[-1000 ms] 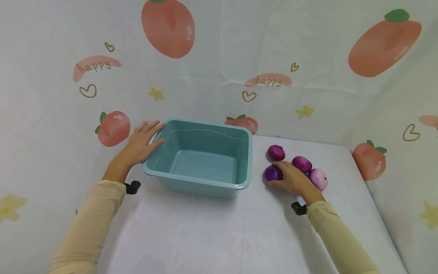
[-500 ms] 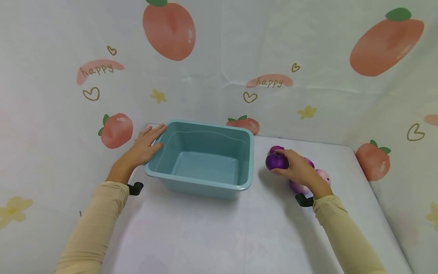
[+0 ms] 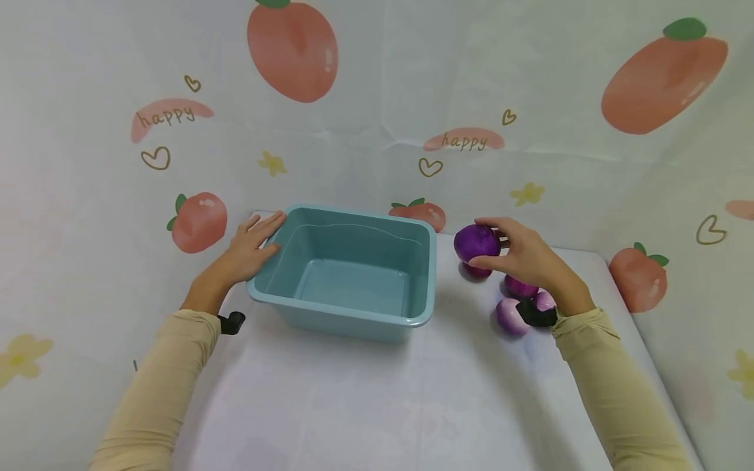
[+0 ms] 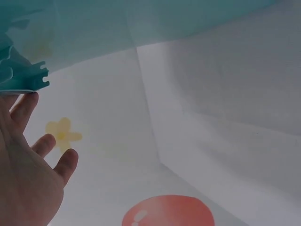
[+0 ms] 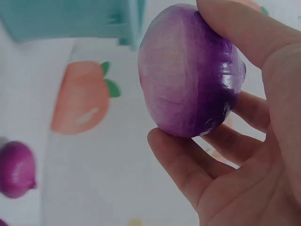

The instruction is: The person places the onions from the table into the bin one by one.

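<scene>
My right hand [image 3: 521,254] holds a dark purple onion [image 3: 476,243] between thumb and fingertips, raised over the right part of the table. In the right wrist view the same onion [image 5: 188,70] looks glossy, paler on one side. My left hand [image 3: 250,247] rests with fingers extended on the left rim of a blue-green plastic basin [image 3: 347,327]. From the left wrist, the fingertips [image 4: 31,100] touch the basin's edge from below. A magenta onion [image 3: 478,272] lies beneath the held one and is partly covered by it.
Beside my right wrist lie a pale purple onion [image 3: 510,318], another magenta onion [image 3: 520,286] and a pinkish one [image 3: 544,301], partly hidden by the wrist camera. A white cloth covers the table [image 3: 353,405]; a fruit-printed sheet [image 3: 353,144] hangs behind and around it.
My right hand has lifted the dark purple onion off the table, up and slightly toward the back. The left hand has stayed on the basin's rim.
</scene>
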A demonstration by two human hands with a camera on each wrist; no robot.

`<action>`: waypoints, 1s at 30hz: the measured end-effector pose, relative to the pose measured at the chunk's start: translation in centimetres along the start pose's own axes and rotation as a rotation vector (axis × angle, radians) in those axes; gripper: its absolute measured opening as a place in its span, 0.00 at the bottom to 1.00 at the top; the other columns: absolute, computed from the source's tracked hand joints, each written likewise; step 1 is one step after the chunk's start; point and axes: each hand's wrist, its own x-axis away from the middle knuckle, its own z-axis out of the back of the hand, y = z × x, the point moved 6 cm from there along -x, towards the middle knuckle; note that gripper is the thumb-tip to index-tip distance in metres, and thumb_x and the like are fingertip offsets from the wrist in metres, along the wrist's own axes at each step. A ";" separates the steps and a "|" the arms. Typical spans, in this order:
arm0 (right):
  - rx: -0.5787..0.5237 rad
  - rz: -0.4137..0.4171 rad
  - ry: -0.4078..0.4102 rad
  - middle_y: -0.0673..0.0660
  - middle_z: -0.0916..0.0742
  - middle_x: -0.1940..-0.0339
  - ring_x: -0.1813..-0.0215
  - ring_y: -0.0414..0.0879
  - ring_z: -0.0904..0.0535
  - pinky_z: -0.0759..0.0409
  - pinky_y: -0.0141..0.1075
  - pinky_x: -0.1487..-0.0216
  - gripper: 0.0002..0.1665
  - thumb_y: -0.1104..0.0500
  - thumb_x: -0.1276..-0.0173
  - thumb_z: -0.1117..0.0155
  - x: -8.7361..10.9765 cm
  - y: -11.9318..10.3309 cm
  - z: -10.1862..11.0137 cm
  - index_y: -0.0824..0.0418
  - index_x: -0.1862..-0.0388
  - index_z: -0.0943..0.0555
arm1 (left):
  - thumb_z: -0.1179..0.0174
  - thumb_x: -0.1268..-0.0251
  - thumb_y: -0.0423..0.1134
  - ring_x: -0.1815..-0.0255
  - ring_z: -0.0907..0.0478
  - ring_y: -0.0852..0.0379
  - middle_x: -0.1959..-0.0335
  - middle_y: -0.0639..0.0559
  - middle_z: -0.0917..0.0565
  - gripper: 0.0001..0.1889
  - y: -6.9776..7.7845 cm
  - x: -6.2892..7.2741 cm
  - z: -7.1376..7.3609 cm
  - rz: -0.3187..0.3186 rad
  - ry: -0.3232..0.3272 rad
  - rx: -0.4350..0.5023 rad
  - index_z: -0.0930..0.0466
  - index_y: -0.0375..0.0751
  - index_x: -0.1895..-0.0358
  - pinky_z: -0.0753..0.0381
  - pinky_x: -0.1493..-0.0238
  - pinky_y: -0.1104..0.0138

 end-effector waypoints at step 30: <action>-0.224 0.294 -0.127 0.54 0.16 0.39 0.41 0.49 0.18 0.15 0.43 0.42 0.44 0.52 0.46 0.17 -9.4 -11.8 -2.8 0.55 0.31 0.25 | 0.56 0.24 0.44 0.15 0.69 0.33 0.14 0.51 0.53 0.36 -0.5 0.1 -0.2 0.031 0.005 0.032 0.56 0.58 0.16 0.64 0.27 0.23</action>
